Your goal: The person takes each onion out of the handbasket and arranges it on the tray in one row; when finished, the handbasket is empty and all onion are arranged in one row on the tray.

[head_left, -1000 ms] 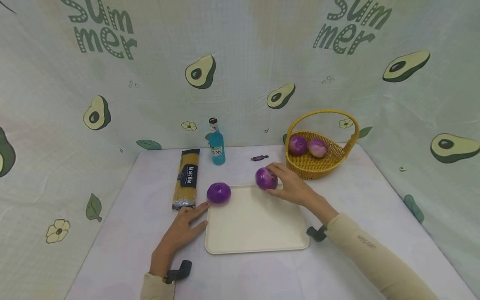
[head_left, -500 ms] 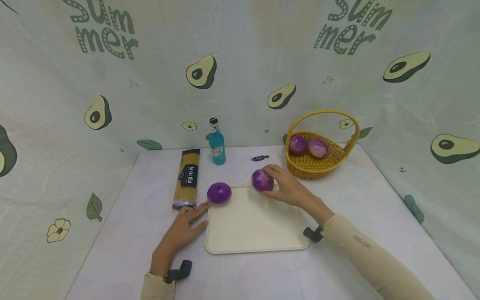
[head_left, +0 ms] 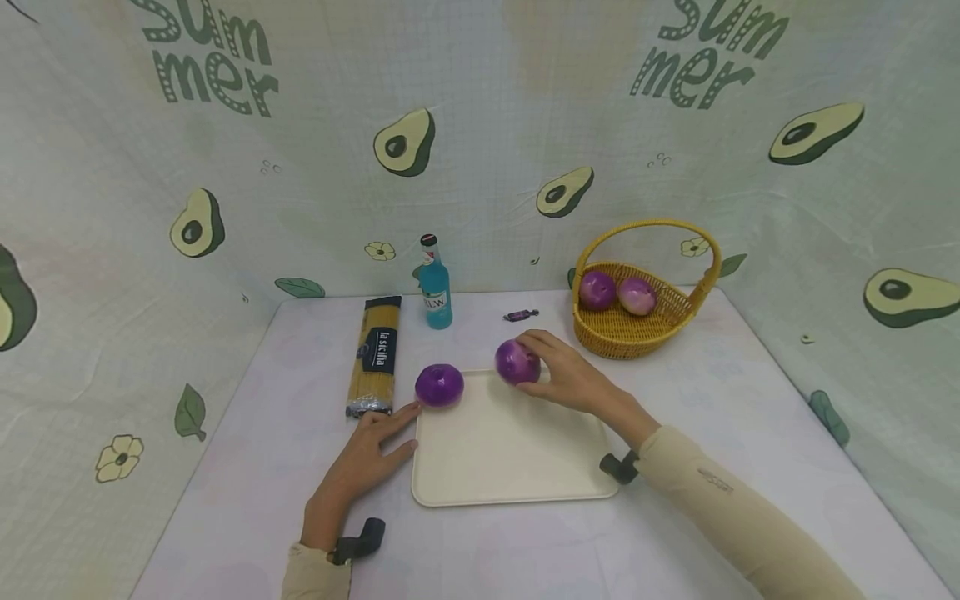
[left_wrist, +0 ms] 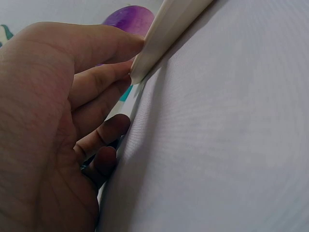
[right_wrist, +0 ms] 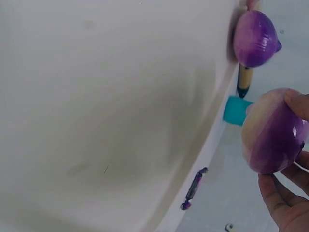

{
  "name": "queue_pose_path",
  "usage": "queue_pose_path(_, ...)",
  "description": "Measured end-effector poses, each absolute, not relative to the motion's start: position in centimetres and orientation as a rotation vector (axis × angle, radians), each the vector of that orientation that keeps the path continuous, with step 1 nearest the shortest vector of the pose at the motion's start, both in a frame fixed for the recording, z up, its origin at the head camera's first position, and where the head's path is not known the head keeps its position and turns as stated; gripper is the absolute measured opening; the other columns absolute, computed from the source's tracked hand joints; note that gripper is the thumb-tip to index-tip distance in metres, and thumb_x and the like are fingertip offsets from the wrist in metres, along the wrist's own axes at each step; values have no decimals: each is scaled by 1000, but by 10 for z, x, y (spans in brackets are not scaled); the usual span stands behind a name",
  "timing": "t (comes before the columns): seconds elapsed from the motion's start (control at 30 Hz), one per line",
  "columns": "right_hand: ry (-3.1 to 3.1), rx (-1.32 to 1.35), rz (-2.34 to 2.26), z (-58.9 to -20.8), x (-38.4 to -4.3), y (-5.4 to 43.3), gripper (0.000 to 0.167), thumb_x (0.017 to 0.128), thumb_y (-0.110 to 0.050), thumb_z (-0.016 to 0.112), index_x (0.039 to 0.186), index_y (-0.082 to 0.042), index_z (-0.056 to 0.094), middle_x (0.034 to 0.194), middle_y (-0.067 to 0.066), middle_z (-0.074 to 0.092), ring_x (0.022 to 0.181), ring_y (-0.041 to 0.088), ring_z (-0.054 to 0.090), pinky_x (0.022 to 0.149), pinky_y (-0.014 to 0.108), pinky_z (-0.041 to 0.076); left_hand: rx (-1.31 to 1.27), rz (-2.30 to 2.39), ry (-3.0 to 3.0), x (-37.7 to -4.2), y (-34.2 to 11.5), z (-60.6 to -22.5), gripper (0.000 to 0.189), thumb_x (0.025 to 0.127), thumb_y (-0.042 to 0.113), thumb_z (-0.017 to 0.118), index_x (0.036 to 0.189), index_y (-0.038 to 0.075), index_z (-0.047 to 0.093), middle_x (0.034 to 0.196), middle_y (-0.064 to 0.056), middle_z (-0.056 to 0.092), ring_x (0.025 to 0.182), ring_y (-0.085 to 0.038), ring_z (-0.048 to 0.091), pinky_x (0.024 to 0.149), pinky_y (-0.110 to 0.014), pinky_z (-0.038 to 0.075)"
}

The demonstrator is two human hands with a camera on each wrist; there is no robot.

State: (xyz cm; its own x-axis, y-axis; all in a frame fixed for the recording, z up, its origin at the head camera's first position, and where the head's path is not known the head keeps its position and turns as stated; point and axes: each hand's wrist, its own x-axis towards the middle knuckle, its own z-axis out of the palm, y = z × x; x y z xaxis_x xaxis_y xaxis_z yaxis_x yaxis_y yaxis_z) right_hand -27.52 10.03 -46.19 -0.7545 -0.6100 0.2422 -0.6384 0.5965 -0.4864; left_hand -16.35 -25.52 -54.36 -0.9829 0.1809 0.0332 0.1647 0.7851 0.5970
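Observation:
My right hand (head_left: 568,377) grips a purple onion (head_left: 516,362) between thumb and fingers, over the far edge of a cream tray (head_left: 510,458). In the right wrist view this onion (right_wrist: 273,133) shows its pale side, held above the tray's rim. A second purple onion (head_left: 439,386) sits at the tray's far left corner. My left hand (head_left: 366,458) lies at the tray's left side, fingers extended. Its thumb and fingertips touch the tray's edge (left_wrist: 161,41) in the left wrist view.
A yellow wicker basket (head_left: 626,337) with two purple onions stands at the back right. Behind the tray are a blue bottle (head_left: 436,292) and a small wrapped candy (head_left: 521,316). A spaghetti pack (head_left: 375,354) lies left of the tray, close to the left fingers.
The right hand has carried its onion a short way left along the tray's far edge. The left hand and the other onions have stayed put.

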Motion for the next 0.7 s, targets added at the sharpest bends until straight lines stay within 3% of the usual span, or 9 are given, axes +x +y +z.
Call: queue_pose_path(0.7, -2787, 1134, 875, -468, -276, 83, 76, 83, -26, 84, 145, -3, 48, 151, 15, 43, 132, 33, 48, 106, 47, 42, 324, 1000, 2954, -165, -257, -545, 56, 95, 40, 67, 148, 33, 49, 151, 16, 44, 108, -14, 44, 97, -48, 44)
